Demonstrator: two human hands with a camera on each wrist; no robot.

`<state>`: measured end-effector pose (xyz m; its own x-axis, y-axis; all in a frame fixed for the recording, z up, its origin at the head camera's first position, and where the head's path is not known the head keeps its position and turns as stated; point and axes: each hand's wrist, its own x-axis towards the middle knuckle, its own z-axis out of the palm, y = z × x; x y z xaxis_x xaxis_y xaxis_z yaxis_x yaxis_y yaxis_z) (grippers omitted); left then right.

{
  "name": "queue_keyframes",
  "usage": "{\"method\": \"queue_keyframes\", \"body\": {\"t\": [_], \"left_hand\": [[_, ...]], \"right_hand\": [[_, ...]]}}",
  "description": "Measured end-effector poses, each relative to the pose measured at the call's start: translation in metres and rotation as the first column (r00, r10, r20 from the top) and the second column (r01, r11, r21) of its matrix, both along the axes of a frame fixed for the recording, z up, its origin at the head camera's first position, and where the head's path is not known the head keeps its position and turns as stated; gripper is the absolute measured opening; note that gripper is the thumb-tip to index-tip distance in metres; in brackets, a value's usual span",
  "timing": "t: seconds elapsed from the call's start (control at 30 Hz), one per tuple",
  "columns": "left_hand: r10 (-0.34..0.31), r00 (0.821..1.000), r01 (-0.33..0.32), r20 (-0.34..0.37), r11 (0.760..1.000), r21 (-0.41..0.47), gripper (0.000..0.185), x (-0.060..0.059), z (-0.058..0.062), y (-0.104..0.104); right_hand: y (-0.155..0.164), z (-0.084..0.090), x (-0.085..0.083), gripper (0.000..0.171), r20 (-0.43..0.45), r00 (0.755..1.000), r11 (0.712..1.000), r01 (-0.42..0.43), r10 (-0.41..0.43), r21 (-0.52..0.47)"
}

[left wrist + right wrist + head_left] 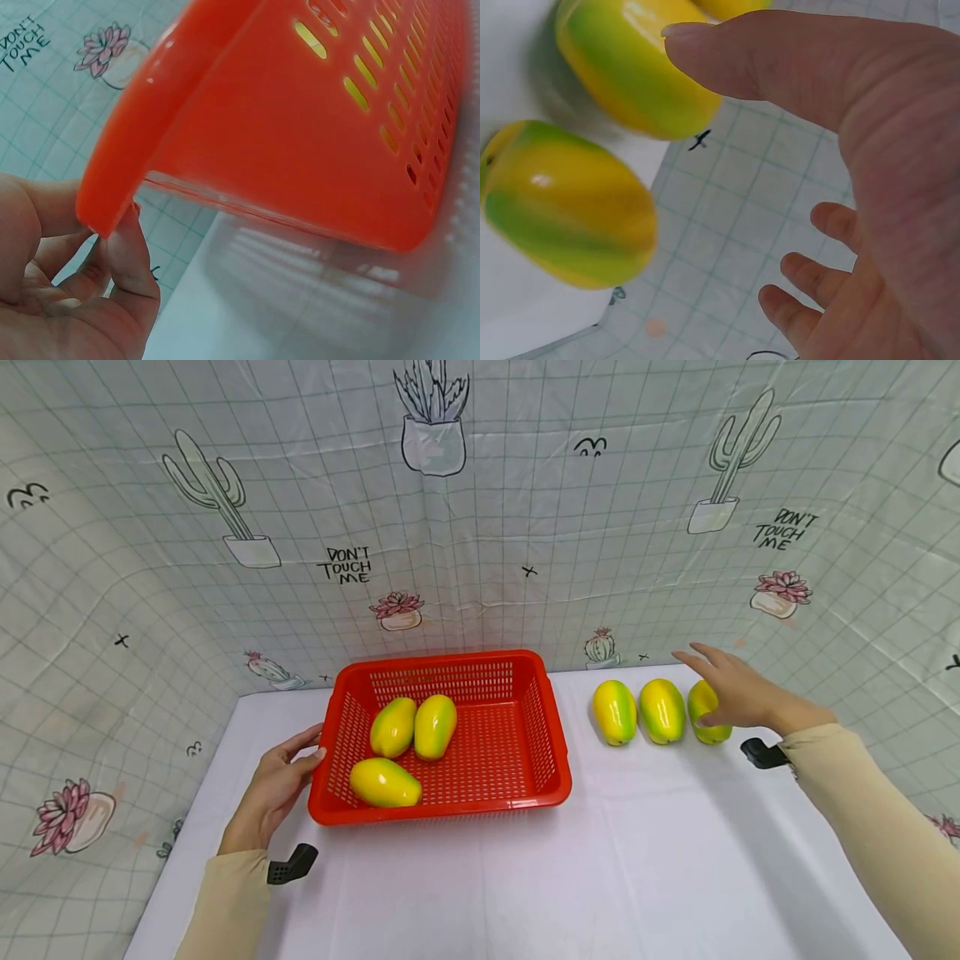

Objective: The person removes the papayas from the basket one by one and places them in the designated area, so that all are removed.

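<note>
A red plastic basket [480, 810] with slotted walls stands on the white table. Inside it lie three yellow-green mangoes, one mango [385, 782] near the front left and two side by side behind it. My left hand [279, 781] pinches the basket's left rim [120, 165] between thumb and fingers. To the right of the basket, three more mangoes stand in a row. Over the rightmost mango [708, 710] hovers my right hand [738, 692], fingers spread and thumb apart, holding nothing. In the right wrist view that hand is above two mangoes, including a nearby mango [574, 206].
The middle mango [662, 711] and the left mango [615, 712] of the row sit close together near the table's back edge. A patterned cloth [480, 527] hangs behind and at both sides. The white tabletop [562, 885] extends in front of the basket.
</note>
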<state>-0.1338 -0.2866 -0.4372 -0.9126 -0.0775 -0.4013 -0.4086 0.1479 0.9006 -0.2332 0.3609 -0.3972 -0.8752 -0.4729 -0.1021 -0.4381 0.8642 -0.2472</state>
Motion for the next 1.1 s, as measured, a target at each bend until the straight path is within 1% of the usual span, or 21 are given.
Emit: {"method": "queue_keyframes", "body": {"t": [0.23, 0.4, 0.57, 0.73, 0.93, 1.1], "left_hand": [[0.000, 1.000, 0.000, -0.001, 1.000, 0.009, 0.062, -0.001, 0.001, 0.000], [0.002, 1.000, -0.002, 0.001, 1.000, 0.006, 0.061, 0.001, 0.002, 0.002], [-0.001, 1.000, 0.001, -0.002, 1.000, 0.000, 0.060, 0.002, 0.003, 0.002], [-0.001, 1.000, 0.001, -0.005, 1.000, 0.001, 0.061, 0.002, 0.003, 0.001], [0.003, 1.000, -0.003, -0.002, 1.000, -0.003, 0.060, 0.003, 0.003, 0.003], [0.004, 1.000, -0.004, -0.003, 1.000, -0.001, 0.060, 0.002, 0.003, 0.003]], "right_hand": [[-0.019, 0.014, -0.001, 0.107, 0.001, 1.000, 1.000, 0.000, 0.000, 0.014], [-0.035, 0.024, -0.001, 0.110, -0.010, 1.000, 1.000, -0.025, 0.025, 0.015], [-0.052, 0.032, -0.001, 0.108, -0.042, 0.997, 0.997, -0.072, 0.072, 0.007], [-0.068, 0.037, -0.002, 0.109, -0.074, 0.992, 0.994, -0.102, 0.103, 0.025], [-0.089, 0.045, -0.004, 0.108, -0.102, 0.980, 0.985, -0.172, 0.173, 0.026], [-0.109, 0.051, -0.004, 0.106, -0.119, 0.972, 0.979, -0.202, 0.204, 0.023]]}}
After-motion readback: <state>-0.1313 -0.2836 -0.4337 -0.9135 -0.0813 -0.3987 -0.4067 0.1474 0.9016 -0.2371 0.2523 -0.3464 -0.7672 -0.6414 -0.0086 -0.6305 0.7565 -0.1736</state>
